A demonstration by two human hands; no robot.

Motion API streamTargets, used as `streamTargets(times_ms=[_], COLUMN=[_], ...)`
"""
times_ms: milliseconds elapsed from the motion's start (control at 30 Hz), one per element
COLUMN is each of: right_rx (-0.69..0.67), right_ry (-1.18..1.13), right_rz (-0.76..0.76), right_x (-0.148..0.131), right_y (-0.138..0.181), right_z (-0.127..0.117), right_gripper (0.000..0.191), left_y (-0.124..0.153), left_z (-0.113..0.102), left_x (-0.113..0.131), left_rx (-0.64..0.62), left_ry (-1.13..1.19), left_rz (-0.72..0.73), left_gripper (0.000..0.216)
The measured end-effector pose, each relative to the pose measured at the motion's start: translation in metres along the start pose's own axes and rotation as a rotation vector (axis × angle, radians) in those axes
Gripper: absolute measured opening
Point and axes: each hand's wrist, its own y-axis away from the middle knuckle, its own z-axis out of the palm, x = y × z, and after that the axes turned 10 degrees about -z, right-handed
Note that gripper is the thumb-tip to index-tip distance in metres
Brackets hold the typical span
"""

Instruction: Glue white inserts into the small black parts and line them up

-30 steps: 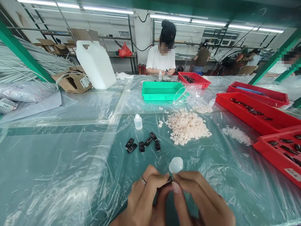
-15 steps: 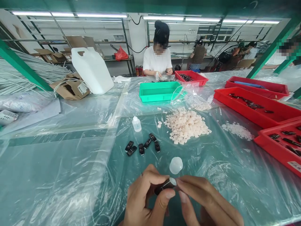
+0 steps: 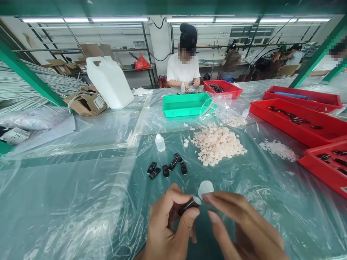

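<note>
Between its thumb and index finger, my left hand (image 3: 172, 220) grips a small black plastic part (image 3: 187, 206) with a whitish end face pointing up and right. My right hand (image 3: 241, 220) is just to the right, its thumb and fingertips apart and nothing visible between them. Its index fingertip overlaps the edge of a small round translucent lid or dish (image 3: 205, 187) on the table; whether they touch I cannot tell. Farther away lie several small glossy black parts (image 3: 166, 171) in a loose group. Behind them a small white dropper bottle (image 3: 160, 143) stands upright.
A heap of small off-white pieces (image 3: 217, 142) and a smaller translucent pile (image 3: 278, 149) lie on the plastic-covered table. Red bins (image 3: 306, 131) of black parts line the right. A green tray (image 3: 187, 112) and white jug (image 3: 108, 85) stand farther back. A person (image 3: 183, 68) works opposite.
My right fingers have moved away from the black part's whitish end and opened a little. The left hand still holds the part. The whole view has shifted slightly.
</note>
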Motion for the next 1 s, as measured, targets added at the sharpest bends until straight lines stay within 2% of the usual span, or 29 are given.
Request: streamTargets(times_ms=[100,200,433,567,733,900,1000], right_rx=[-0.003,-0.024,-0.019,0.027,-0.052,-0.009,-0.014], right_ry=[-0.168,-0.279,-0.261,-0.194,-0.229,-0.255,-0.421], right_rz=[0.019,-0.029,-0.088,-0.092,-0.132,-0.056,0.027], right_x=[0.009,0.012,0.011,0.009,0.009,0.005,0.008], right_y=[-0.003,-0.002,0.001,-0.002,-0.003,-0.003,-0.004], right_z=[-0.006,-0.003,0.003,0.002,0.0,0.0,0.0], right_gripper=[0.025,0.029,0.031,0.03,0.033,0.034,0.031], left_y=[0.004,0.007,0.008,0.008,0.009,0.012,0.012], left_z=[0.003,0.005,0.004,0.004,0.003,0.002,0.002], left_x=[-0.001,-0.002,-0.004,-0.003,-0.003,-0.002,-0.001], left_rx=[-0.001,-0.007,-0.019,-0.022,-0.031,-0.025,-0.016], left_ry=[0.022,0.039,0.048,0.052,0.048,0.041,0.033], left_rz=[-0.027,-0.05,-0.077,-0.08,-0.081,-0.073,-0.075], left_gripper=[0.021,0.023,0.023,0.02,0.02,0.022,0.024])
